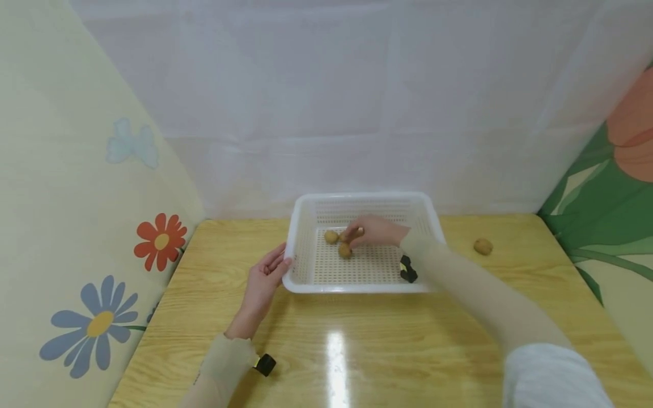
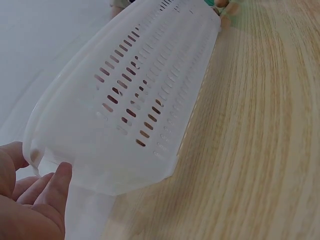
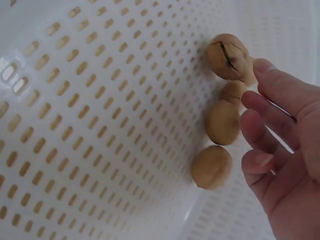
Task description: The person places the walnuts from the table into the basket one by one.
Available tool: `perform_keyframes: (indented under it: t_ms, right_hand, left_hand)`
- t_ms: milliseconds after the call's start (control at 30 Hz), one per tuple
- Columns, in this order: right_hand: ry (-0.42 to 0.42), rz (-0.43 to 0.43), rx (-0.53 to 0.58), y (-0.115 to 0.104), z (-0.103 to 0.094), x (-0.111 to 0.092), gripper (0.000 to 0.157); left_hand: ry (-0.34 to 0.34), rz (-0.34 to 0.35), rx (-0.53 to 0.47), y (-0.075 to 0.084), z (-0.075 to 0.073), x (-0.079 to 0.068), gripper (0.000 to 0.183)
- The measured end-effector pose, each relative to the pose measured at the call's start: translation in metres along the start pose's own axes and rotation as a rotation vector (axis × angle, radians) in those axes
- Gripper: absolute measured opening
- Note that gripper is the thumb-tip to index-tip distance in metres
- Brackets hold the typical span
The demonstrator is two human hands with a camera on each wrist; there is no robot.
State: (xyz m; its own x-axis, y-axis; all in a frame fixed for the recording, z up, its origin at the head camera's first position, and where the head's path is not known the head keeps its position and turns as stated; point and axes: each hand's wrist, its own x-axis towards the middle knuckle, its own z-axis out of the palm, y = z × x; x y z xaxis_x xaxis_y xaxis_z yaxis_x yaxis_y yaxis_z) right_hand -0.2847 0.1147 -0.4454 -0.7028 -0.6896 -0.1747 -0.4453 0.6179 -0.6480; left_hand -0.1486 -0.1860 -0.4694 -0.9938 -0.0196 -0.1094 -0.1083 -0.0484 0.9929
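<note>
A white plastic basket (image 1: 357, 288) with slotted walls stands on the wooden table. My left hand (image 1: 266, 277) grips its left end, thumb on the rim and fingers beneath it, as the left wrist view also shows (image 2: 42, 207). Inside the basket, several walnuts (image 3: 212, 167) lie close together; one walnut (image 3: 227, 57) has a dark crack along its shell. My right hand (image 1: 376, 231) reaches in over them from the right. Its loosely bent fingers (image 3: 257, 162) are beside the walnuts, with none plainly held between them in the right wrist view.
Another walnut (image 1: 483, 246) lies on the table right of the basket. A pale cloth (image 1: 326, 113) hangs behind the table (image 1: 285, 351). Flower-printed panels flank both sides, the left one with a red flower (image 1: 161, 242). Both wrists wear a small black device (image 1: 265, 364).
</note>
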Motion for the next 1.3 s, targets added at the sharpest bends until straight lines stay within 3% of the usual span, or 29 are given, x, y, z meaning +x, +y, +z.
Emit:
perform_keyframes:
  t_ms: [333, 533, 1000, 1300]
  right_hand:
    - [0.089, -0.009, 0.017, -0.010, -0.040, -0.024, 0.034]
    - [0.120, -0.015, -0.040, -0.011, -0.055, -0.044, 0.032]
    - [0.241, 0.000, -0.045, 0.005, -0.068, -0.112, 0.031]
    - [0.307, 0.103, -0.024, 0.030, -0.077, -0.164, 0.032]
  left_hand:
    - [-0.004, 0.008, 0.010, 0.003, -0.002, 0.005, 0.050]
    - [-0.004, 0.008, 0.022, 0.003, -0.002, 0.006, 0.051]
    - [-0.011, -0.011, 0.022, 0.004, -0.001, 0.009, 0.053]
    - [-0.006, -0.021, 0.022, 0.004, 0.000, 0.007, 0.053]
